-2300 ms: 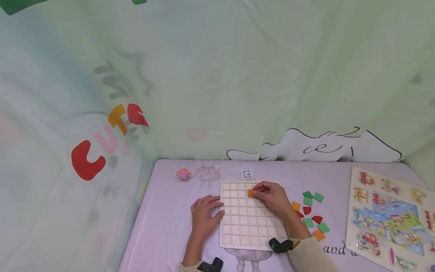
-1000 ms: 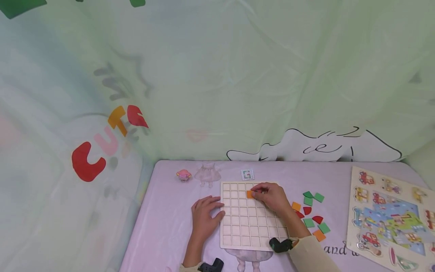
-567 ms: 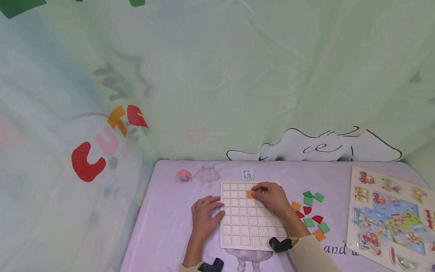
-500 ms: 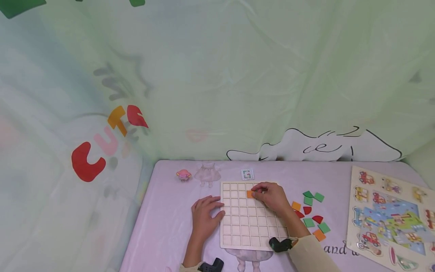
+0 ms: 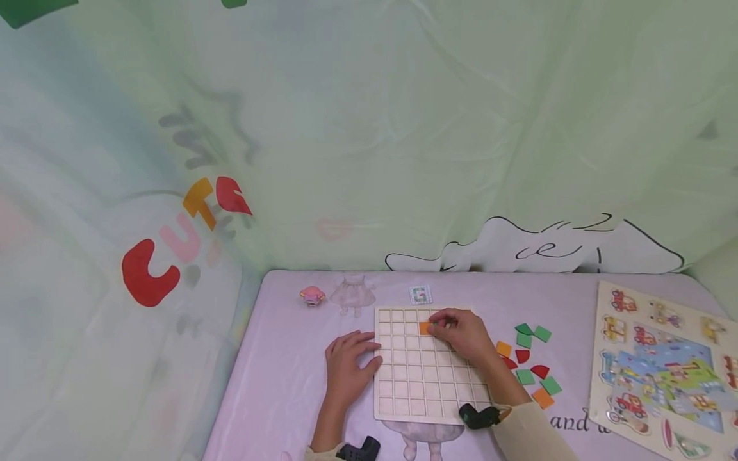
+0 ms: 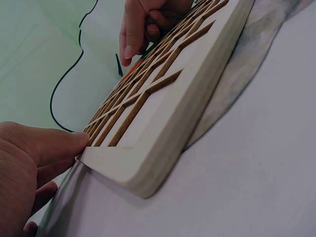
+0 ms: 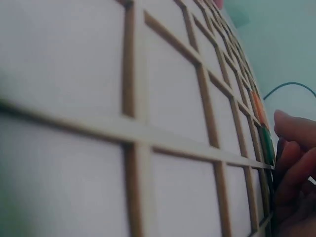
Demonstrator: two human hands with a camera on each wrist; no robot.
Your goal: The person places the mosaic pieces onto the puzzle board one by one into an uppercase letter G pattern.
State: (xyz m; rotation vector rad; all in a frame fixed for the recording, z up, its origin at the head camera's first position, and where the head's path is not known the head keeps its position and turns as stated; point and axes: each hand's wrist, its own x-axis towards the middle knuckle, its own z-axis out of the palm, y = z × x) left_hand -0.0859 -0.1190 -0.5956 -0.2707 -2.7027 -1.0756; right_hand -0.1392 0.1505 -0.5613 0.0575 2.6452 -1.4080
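A pale wooden grid board (image 5: 408, 388) lies on the table. An orange square tile (image 5: 425, 328) sits in its second row from the far edge. My right hand (image 5: 466, 334) is over the board, with thumb and index finger brought together at the tile's right side. Between these fingers a green piece (image 7: 267, 143) shows beside the orange tile in the right wrist view; the fingers partly cover it and seem to pinch it. My left hand (image 5: 348, 366) rests on the table, its extended fingertips touching the board's left edge; the left wrist view shows a fingertip at the board's corner.
Several loose green tiles (image 5: 542, 333), orange tiles (image 5: 542, 398) and red quarter-round pieces (image 5: 539, 371) lie right of the board. A small patterned card (image 5: 421, 294) is behind it. A pink figurine (image 5: 312, 296) stands at the back left. A picture puzzle board (image 5: 602, 378) lies far right.
Since the oldest frame the orange tile has shifted slightly left and sits squarer in its cell. The right hand has barely moved; the left hand keeps its place.
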